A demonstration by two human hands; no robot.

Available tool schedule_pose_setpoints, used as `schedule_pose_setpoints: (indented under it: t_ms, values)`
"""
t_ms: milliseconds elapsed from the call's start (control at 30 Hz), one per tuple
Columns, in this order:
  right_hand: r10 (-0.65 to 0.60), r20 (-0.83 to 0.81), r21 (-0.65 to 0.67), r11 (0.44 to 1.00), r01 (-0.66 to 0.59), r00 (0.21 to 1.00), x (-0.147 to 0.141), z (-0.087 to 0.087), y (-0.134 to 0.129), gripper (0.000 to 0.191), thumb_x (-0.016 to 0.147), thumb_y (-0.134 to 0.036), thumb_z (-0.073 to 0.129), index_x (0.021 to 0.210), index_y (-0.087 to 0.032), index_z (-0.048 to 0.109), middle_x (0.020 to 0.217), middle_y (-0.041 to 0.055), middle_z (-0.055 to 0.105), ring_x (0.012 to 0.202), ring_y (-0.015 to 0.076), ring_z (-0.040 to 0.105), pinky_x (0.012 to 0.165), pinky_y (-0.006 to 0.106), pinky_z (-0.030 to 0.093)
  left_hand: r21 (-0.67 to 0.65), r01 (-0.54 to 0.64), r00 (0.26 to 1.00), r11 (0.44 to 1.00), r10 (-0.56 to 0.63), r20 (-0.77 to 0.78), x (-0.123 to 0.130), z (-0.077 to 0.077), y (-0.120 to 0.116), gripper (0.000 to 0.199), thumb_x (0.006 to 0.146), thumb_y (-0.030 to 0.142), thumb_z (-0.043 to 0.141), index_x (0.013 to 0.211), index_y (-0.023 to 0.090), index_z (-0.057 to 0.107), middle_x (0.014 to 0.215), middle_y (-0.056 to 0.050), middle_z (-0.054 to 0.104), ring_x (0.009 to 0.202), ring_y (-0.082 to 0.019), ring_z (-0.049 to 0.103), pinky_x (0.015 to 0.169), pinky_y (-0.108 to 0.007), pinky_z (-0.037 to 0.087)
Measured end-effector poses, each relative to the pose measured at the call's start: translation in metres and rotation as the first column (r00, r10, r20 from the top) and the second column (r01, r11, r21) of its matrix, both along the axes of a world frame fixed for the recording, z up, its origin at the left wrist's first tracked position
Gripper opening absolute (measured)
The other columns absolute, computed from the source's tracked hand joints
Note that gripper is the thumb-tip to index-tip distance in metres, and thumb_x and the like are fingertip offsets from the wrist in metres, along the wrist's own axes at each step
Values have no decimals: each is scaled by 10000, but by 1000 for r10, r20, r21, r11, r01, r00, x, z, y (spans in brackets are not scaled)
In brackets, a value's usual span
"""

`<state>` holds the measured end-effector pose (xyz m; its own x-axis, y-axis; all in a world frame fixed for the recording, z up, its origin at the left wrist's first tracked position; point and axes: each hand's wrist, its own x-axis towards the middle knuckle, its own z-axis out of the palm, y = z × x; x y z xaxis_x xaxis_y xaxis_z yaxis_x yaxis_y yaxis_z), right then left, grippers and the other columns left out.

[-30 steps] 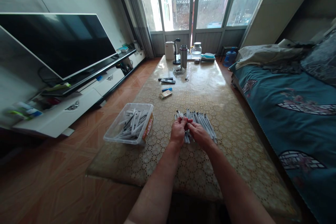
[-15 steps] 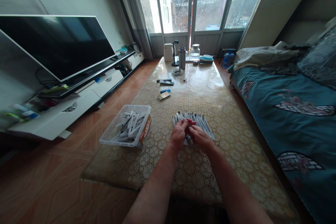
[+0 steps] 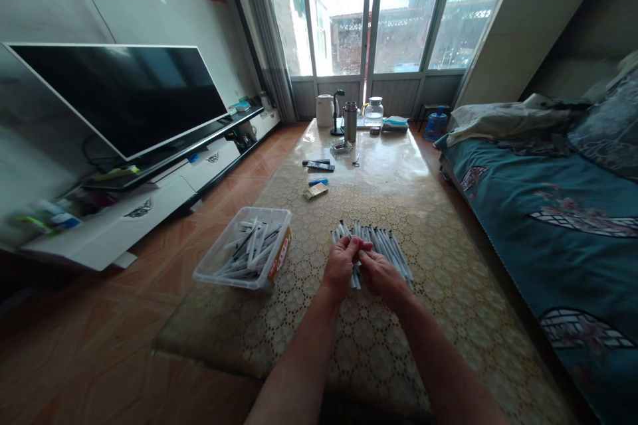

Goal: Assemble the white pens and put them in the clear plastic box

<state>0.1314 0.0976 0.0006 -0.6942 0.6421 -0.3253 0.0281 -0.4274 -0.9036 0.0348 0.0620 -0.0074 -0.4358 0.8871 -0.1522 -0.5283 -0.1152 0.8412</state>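
Observation:
My left hand point(image 3: 342, 264) and my right hand point(image 3: 381, 271) meet fingertip to fingertip above a row of pens point(image 3: 395, 252). Both are closed in a pinch; whatever they hold between them is hidden by the fingers. The pens are pale-barrelled with dark ends, laid side by side on the patterned tablecloth point(image 3: 299, 319), and my hands cover part of the row. To the left, a clear plastic box point(image 3: 219, 281) with an orange label contains a jumble of similar loose pens point(image 3: 256, 246).
Beyond the hands lie a small yellowish box point(image 3: 316, 191), a blue lighter-like item point(image 3: 318, 182) and a remote control point(image 3: 319, 167). A steel flask point(image 3: 350, 123), kettle point(image 3: 325, 111) and glass jug point(image 3: 373, 111) stand at the far end. A sofa point(image 3: 538, 179) flanks the right side.
The view has tilted slightly, so everything sits a little lower in the picture. My hands stay pinched together over the row of pens, with little visible movement.

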Motion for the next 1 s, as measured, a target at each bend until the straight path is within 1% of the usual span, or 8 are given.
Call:
schedule_pose_setpoints:
  t_ms: [200, 333, 433, 567, 700, 767, 867, 1000]
  values:
    - [22, -44, -121, 992, -27, 999, 8, 10, -4, 391, 773, -554, 570, 941, -203, 530, 457, -123, 260, 357, 42, 125, 337, 183, 97, -12, -28, 994, 1000, 30, 102, -7, 12, -6, 341, 711, 443, 716, 834, 155, 582, 753, -62, 704, 696, -150, 655, 685, -263, 493]
    - [-75, -9, -39, 996, 75, 997, 20, 14, 8, 222, 739, -380, 568, 834, -180, 557, 456, -92, 368, 346, 50, 226, 332, 186, 158, 9, -31, 998, 999, 30, 47, -19, 20, -14, 349, 769, 481, 640, 913, 173, 563, 646, -7, 645, 588, -130, 625, 588, -239, 473]
    - [-193, 5, 6, 981, 193, 981, 24, 15, 16, 152, 671, -278, 568, 787, -181, 547, 488, -77, 431, 352, 49, 270, 343, 187, 193, -39, 196, 974, 980, -199, -111, -24, 25, -22, 401, 787, 508, 606, 1006, 176, 555, 522, 36, 564, 405, -95, 509, 444, -202, 378]
    - [-201, 26, 55, 978, 199, 979, 26, 14, 19, 265, 755, -428, 552, 665, -188, 484, 465, -85, 341, 350, 42, 208, 342, 192, 147, -183, 540, 805, 822, -567, -174, -25, 32, -34, 417, 788, 489, 616, 1065, 181, 579, 457, 40, 526, 332, -84, 436, 373, -193, 290]
    - [-95, 98, 214, 974, 72, 991, 30, 13, 20, 434, 782, -553, 552, 575, -182, 464, 432, -71, 326, 353, 51, 240, 343, 209, 158, -212, 654, 717, 726, -684, -134, -26, 37, -40, 403, 788, 428, 636, 1102, 177, 609, 429, 41, 496, 321, -83, 417, 367, -198, 295]
    - [-72, 78, 180, 982, 57, 994, 31, 12, 21, 439, 775, -558, 572, 577, -188, 445, 436, -74, 326, 351, 49, 230, 341, 210, 146, -136, 642, 753, 755, -654, -78, -28, 38, -41, 408, 802, 406, 623, 1139, 178, 605, 494, 9, 555, 381, -104, 497, 421, -214, 378]
    - [-192, 25, 22, 981, 192, 981, 29, 10, 22, 436, 771, -550, 576, 582, -210, 380, 429, -88, 298, 337, 49, 188, 331, 211, 125, 23, 514, 855, 857, -515, 66, -29, 36, -37, 376, 811, 386, 611, 1122, 173, 625, 733, -75, 666, 630, -170, 650, 647, -308, 513]
    - [-352, 35, -80, 932, 354, 935, 21, 4, 20, 430, 772, -559, 565, 594, -219, 372, 415, -92, 287, 325, 53, 174, 322, 208, 122, 4, 386, 922, 923, -386, 19, -19, 31, -29, 399, 714, 259, 736, 1094, 164, 662, 977, -118, 685, 865, -201, 660, 752, -306, 511]
